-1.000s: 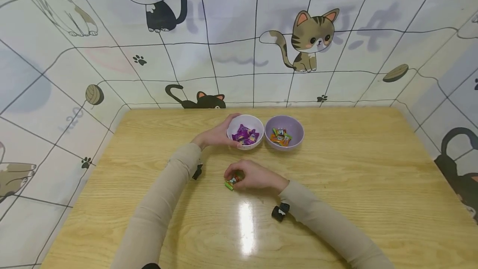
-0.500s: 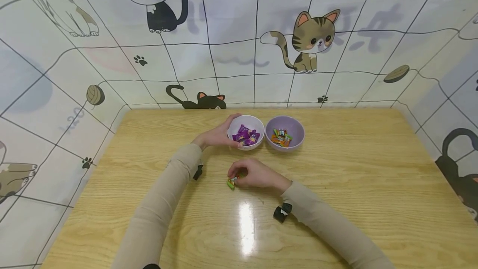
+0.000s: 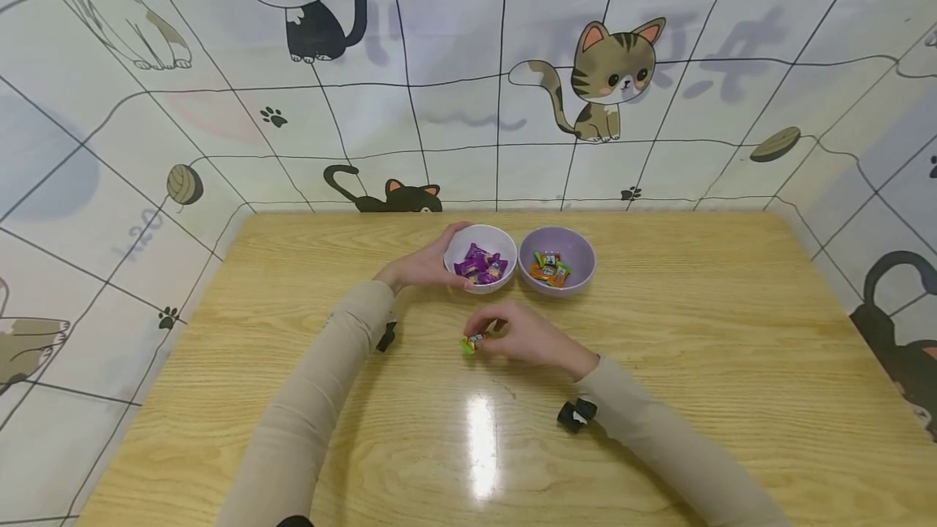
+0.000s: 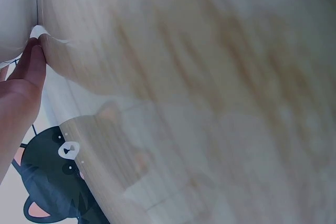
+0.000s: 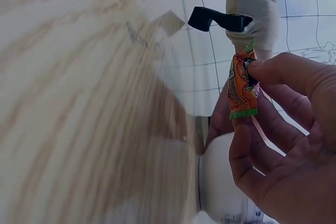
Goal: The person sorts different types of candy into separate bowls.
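My left hand (image 3: 424, 265) holds the left side of a white bowl (image 3: 481, 233), thumb near the front and fingers toward the back. Several purple-wrapped candies (image 3: 483, 267) lie in that bowl. The left wrist view shows the fingers against the bowl's wall (image 4: 14, 17). My right hand (image 3: 533, 337) pinches a candy in an orange and green wrapper (image 5: 243, 88) between thumb and fingers, over the table in front of the bowls. Close against the white bowl's right side stands a light purple bowl (image 3: 581, 254), holding several orange and green candies (image 3: 551, 270).
The wooden table (image 3: 695, 307) reaches back to a wall (image 3: 454, 128) printed with cartoon cats and grid lines. Similar walls border the left and right sides. A black strap fitting (image 3: 577, 415) hangs from the right sleeve.
My right hand has moved right and a little farther back toward the bowls, bringing the orange and green candy with it. The left hand keeps its place on the white bowl.
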A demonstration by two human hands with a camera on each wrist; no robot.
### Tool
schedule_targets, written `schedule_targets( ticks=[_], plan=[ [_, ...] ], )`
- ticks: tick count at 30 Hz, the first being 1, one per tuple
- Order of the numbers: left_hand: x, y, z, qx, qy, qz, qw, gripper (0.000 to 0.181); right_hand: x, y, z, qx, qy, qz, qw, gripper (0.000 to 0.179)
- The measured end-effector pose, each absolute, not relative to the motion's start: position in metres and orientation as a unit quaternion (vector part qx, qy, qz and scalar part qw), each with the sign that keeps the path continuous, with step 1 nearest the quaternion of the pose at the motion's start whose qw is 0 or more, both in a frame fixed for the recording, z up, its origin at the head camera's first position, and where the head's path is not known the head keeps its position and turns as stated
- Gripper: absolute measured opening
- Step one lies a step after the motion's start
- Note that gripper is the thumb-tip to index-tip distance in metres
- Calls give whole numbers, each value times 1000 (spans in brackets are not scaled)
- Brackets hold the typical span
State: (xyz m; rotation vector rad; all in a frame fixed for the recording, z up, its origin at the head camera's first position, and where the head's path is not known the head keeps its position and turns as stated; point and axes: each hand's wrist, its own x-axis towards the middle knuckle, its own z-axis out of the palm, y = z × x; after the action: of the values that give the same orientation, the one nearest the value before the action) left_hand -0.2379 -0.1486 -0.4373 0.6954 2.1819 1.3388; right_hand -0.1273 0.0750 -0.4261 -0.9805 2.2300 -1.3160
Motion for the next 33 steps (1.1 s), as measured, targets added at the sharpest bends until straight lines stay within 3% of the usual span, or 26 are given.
schedule_targets(
  ticks=[33],
  plan=[
    [-239, -147, -439, 245, 801, 489, 244, 106, -143, 156, -394, -341, 840, -417, 60, 18]
  ],
)
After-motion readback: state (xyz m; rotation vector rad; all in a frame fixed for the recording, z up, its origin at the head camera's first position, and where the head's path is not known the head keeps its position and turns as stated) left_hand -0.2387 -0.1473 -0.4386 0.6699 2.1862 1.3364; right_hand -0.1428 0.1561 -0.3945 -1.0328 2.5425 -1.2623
